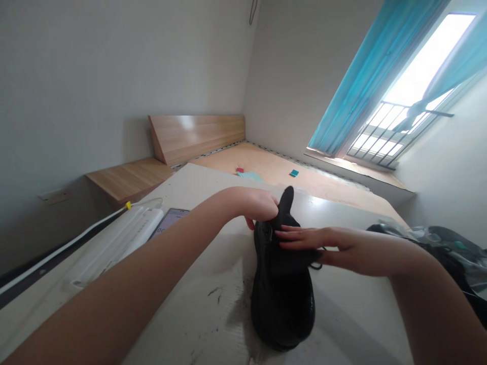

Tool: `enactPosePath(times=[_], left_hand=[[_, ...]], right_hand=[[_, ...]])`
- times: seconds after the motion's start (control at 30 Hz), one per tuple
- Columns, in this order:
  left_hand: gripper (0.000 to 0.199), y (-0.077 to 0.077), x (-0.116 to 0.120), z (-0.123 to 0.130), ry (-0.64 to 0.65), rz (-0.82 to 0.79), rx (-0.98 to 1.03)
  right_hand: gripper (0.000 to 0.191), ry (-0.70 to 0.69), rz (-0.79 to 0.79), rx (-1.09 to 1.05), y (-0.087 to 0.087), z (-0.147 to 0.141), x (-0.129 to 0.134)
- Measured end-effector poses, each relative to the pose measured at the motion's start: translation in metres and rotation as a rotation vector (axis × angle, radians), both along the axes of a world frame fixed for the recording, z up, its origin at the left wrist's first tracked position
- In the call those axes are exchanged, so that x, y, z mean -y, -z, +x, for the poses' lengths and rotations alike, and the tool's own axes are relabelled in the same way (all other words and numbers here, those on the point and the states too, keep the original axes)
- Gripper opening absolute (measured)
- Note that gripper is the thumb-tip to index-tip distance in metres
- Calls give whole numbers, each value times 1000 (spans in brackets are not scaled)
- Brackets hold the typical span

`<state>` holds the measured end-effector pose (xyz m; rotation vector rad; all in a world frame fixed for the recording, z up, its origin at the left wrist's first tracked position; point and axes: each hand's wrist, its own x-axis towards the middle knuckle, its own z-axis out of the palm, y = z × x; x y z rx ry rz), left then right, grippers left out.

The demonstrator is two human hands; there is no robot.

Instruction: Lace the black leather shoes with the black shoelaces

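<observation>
A black shoe (pixel 283 314) rests on the white tabletop in front of me, its opening facing me and its toe pointing away. My left hand (pixel 262 205) is closed around the far part of the shoe, its fingertips partly hidden. Beside that hand a narrow, dark, rounded piece (pixel 287 200) sticks up; I cannot tell what it is. From the right, my right hand (pixel 314 241) lies against the shoe with straight fingers on its upper and the thumb apart at the edge of a blurred dark flap (pixel 292 261). A thin lace loop (pixel 316 266) hangs below the thumb.
To the left lie a white power strip (pixel 117 243) with a cable and a phone (pixel 170 219). Clear plastic and black items (pixel 449 248) sit at the right. Beyond the white table (pixel 213 314) is a wooden bed board (pixel 274 159) with small coloured items.
</observation>
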<state>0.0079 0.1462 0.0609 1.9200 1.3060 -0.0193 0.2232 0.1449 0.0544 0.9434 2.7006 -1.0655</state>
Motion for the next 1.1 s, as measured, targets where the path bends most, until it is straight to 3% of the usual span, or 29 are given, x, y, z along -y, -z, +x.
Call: enactPosePath(times=[0.1, 0.23, 0.37, 0.5, 0.57, 0.63, 0.73, 0.83, 0.97, 1.03, 1.1], left_hand=[[46, 0, 0, 0, -4, 22, -20], [45, -1, 2, 3, -4, 40, -26], [57, -1, 4, 3, -10, 74, -24], [91, 5, 12, 7, -6, 257, -171], [97, 9, 18, 13, 12, 401, -231], [88, 15, 22, 19, 39, 566, -293], [54, 23, 24, 26, 145, 718, -379], [38, 23, 23, 28, 244, 617, -399], [29, 16, 24, 26, 242, 529, -420], [28, 12, 25, 26, 248, 511, -421], [30, 10, 26, 25, 259, 505, -420]], right_hand=[[46, -140, 33, 110, -1, -4, 8], [52, -141, 129, 145, 1, -10, 13], [57, -100, 210, 185, 4, -16, 19], [66, -95, 288, 161, 9, -19, 23], [67, -103, 314, 140, 11, -20, 24], [66, -101, 322, 114, 10, -22, 25], [61, -85, 312, 55, 10, -27, 27], [54, -50, 339, 20, 12, -30, 28], [36, 97, 597, 63, 19, -29, 30], [38, 163, 689, 135, 20, -27, 31], [42, 200, 647, 234, 18, -24, 31]])
